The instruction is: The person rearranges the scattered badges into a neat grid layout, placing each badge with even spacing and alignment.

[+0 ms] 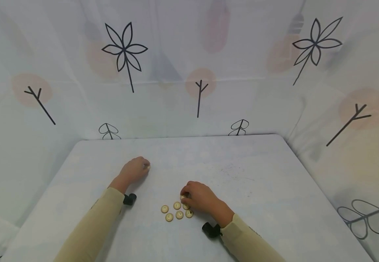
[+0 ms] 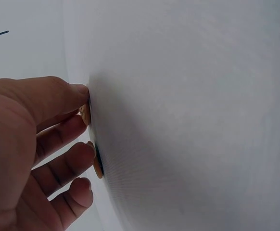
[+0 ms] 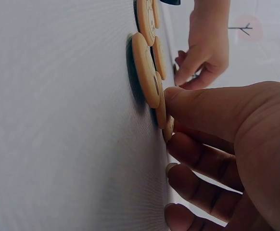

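My left hand is at the table's left-middle, thumb and fingers curled. In the left wrist view it pinches a round wooden disc standing close over the white surface. A second disc shows by its other fingertips. My right hand reaches over the far right of a small group of similar discs and grips one wooden disc between thumb and fingers, low to the table. Nearer discs, such as this wooden disc with a dark drawn marking, lie flat beside the thumb. The fingers partly hide the gripped discs.
Several pale discs lie in two loose rows left of my right hand. The white table has rounded far corners, and a patterned cloth hangs close behind and at both sides. Black wrist cameras sit under both sleeves.
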Demonstrator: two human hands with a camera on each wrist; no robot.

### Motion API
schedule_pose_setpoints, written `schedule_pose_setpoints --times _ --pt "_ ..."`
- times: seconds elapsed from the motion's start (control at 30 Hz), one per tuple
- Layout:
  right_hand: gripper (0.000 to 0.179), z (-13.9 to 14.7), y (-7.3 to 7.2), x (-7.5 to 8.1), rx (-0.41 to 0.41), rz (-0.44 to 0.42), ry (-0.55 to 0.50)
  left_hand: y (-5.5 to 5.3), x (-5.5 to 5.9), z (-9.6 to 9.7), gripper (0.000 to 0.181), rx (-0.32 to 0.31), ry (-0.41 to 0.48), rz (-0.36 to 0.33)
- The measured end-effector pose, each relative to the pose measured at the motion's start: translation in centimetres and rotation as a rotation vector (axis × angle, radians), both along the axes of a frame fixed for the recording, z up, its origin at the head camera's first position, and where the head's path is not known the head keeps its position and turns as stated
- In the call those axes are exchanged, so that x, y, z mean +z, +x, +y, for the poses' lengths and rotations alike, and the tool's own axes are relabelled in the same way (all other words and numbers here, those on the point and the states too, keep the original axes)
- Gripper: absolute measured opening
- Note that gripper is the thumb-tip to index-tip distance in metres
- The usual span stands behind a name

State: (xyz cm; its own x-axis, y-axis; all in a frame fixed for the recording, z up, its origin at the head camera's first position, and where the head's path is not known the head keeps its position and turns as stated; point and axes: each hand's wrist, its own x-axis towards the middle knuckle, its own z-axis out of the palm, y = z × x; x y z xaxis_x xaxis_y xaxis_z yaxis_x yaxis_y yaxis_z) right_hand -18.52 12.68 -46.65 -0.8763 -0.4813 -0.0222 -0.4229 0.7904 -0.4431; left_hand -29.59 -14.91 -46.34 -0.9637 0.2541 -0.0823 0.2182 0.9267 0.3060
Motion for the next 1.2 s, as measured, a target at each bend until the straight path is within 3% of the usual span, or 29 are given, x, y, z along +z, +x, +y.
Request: schedule_pose_setpoints --times 0.63,0.8,1.2 --pt "0.018 0.0 -0.1 -0.3 0.001 0.025 -0.008 0.8 -0.2 -0.2 0.032 0.003 0.026 0.04" --pt "0.019 -0.1 0.0 -0.2 0.001 0.02 -0.006 1.4 -0.1 0.0 0.035 0.02 0.044 0.012" --pt "0.02 -0.2 0.1 0.0 -0.008 0.011 -0.002 3.4 0.3 0.5 0.034 -0.005 0.071 -0.021"
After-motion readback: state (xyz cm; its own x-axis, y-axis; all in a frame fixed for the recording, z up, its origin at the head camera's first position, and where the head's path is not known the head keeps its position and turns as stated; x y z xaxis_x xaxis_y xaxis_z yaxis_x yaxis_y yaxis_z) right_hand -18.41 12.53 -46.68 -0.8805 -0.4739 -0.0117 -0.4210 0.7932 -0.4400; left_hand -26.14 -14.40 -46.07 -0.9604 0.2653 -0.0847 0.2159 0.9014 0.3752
